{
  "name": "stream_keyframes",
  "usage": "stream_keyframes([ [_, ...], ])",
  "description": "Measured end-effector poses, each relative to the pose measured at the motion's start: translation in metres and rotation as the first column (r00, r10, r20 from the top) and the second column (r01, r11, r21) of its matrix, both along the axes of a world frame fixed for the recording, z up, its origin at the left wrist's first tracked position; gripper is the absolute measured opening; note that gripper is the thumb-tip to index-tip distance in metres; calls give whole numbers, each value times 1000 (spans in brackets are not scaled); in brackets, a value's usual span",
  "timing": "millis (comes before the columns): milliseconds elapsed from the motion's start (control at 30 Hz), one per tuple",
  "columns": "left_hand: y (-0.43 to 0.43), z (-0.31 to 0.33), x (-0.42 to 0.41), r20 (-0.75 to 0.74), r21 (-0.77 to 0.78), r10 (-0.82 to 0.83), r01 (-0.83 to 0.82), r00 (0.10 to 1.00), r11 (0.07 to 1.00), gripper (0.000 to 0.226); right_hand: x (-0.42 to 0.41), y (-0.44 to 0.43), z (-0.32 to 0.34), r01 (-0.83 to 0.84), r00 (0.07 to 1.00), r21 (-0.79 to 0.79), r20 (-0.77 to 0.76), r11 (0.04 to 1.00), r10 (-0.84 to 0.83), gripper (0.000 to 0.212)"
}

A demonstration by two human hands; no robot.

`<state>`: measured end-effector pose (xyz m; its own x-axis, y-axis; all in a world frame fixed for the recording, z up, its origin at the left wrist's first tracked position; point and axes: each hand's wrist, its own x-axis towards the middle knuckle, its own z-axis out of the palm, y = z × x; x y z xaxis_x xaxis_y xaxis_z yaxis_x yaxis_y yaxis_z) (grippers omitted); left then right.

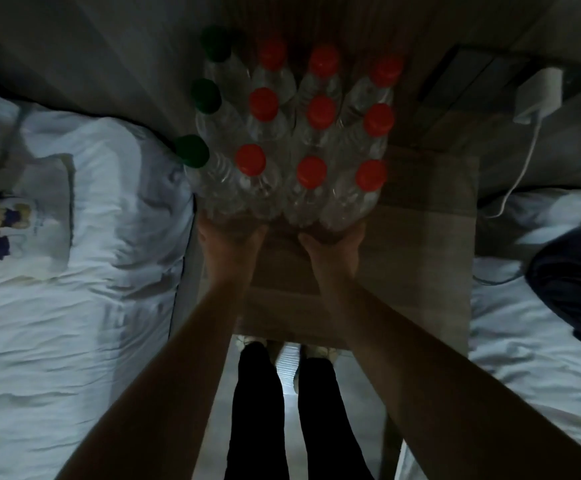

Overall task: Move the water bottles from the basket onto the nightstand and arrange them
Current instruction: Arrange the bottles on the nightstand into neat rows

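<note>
With both the left hand (228,249) and right hand (334,251) pressed open-palmed, fingers hidden, against the clear plastic red- and green-capped water bottles (289,140) massed mid-frame on the wooden nightstand surface (420,237), a hard shove could topple the near row.

Two bare forearms reach forward side by side, the left hand (228,245) and right hand (334,249) level with each other and slightly apart, palms facing away, thumbs angled inward toward one another, fingers spread open and mostly hidden, while two dark-trousered legs stand below.
</note>
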<state>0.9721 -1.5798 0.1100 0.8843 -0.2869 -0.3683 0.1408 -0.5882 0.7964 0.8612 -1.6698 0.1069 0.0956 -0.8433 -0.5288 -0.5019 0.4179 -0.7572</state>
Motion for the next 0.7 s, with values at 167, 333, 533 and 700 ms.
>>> stream_keyframes([
  [167,-12,-13,25,15,-89,-178,179,984,980,119,31,6,-11,156,987,-87,55,984,-152,111],
  [333,-14,-21,29,39,-90,-203,206,978,974,120,34,8,-19,179,983,-148,55,973,-173,108],
  [533,-11,-26,24,103,-137,-197,210,975,968,102,37,14,-29,182,983,-203,69,962,-171,102],
  [700,-2,-31,34,69,-157,-218,227,973,961,101,30,8,-30,128,992,-182,40,975,-122,113],
])
